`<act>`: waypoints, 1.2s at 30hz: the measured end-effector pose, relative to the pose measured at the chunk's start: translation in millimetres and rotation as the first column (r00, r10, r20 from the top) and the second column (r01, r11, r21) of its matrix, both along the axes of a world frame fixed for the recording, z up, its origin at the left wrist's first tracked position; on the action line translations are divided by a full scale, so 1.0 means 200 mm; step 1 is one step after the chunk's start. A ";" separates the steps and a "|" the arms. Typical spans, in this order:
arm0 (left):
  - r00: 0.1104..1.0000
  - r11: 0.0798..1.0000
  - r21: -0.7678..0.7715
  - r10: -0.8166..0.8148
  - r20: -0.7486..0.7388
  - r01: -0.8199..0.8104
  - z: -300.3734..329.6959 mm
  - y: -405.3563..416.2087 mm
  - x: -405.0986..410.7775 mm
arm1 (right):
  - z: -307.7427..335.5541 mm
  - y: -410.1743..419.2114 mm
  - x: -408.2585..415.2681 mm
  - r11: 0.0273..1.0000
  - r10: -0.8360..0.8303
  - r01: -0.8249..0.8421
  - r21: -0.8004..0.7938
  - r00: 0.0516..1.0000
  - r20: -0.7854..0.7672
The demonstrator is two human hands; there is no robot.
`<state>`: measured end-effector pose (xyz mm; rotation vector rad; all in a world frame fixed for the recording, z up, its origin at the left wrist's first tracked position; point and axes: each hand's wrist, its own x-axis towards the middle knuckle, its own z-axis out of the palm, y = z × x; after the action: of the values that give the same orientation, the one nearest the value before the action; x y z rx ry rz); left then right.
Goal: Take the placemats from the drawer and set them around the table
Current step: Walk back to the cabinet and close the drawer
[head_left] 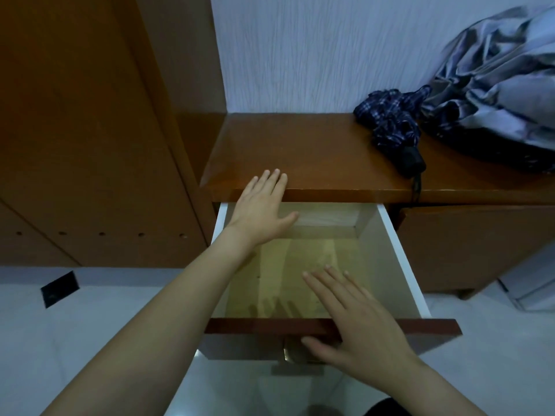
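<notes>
A drawer with white side walls and a reddish-brown front stands pulled out under a brown cabinet top. Flat yellowish placemats lie on its bottom. My left hand is stretched out flat, fingers apart, with its fingertips at the front edge of the cabinet top above the drawer's far left corner. Over the drawer's front edge hovers my right hand, spread, its fingers above the placemats and its thumb near the metal handle. Neither hand holds anything.
A folded dark plaid umbrella lies on the cabinet top at the right, beside a bundle of grey-blue fabric. A tall brown wardrobe panel stands on the left. The floor below is pale tile with a dark patch.
</notes>
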<state>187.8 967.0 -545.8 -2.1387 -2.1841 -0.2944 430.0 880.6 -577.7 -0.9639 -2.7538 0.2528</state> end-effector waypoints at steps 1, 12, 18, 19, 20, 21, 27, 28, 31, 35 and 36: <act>1.000 1.000 -0.003 0.001 -0.007 -0.001 0.00 0.00 0.00 | 0.01 0.01 -0.01 1.000 -0.004 0.004 -0.007 1.000 -0.005; 0.998 0.997 -0.081 -0.011 0.061 0.016 0.06 0.00 -0.01 | 0.04 0.22 -0.10 1.000 -0.029 0.029 -0.001 0.996 -0.083; 0.998 0.995 -0.098 -0.022 0.062 0.028 0.06 -0.01 -0.01 | 0.05 0.36 -0.16 0.998 -0.055 0.056 0.010 0.993 -0.100; 0.997 0.995 -0.099 -0.025 0.067 0.032 0.06 -0.01 -0.01 | 0.04 0.38 -0.17 0.998 -0.058 0.061 0.024 0.994 -0.093; 0.997 0.995 -0.098 -0.028 0.073 0.035 0.07 -0.01 -0.01 | 0.04 0.40 -0.18 0.997 -0.059 0.063 0.043 0.995 -0.085; 0.996 0.994 -0.100 -0.031 0.080 0.039 0.07 -0.01 -0.01 | 0.04 0.42 -0.18 0.996 -0.059 0.064 0.063 0.995 -0.078; 0.994 0.989 -0.131 -0.054 0.094 0.066 0.08 -0.01 -0.02 | 0.05 0.52 -0.22 0.990 -0.080 0.089 0.107 0.993 -0.084; 0.994 0.987 -0.145 -0.059 0.090 0.071 0.09 -0.01 -0.03 | 0.05 0.54 -0.24 0.989 -0.085 0.094 0.113 0.993 -0.085; 0.994 0.975 -0.200 -0.090 0.061 0.100 0.09 0.00 -0.05 | 0.07 0.61 -0.26 0.984 -0.108 0.116 0.134 0.992 -0.071; 0.991 0.979 -0.161 -0.130 -0.030 0.123 0.07 -0.01 -0.06 | 0.08 0.68 -0.28 0.972 -0.130 0.134 0.191 0.991 -0.036; 0.990 0.985 -0.125 -0.129 -0.048 0.122 0.05 -0.02 -0.05 | 0.08 0.69 -0.28 0.973 -0.124 0.129 0.194 0.992 -0.035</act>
<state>177.7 963.1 -535.1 -2.3239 -2.0920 -0.1087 374.9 1018.1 -562.0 -1.0698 -2.6228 -0.0283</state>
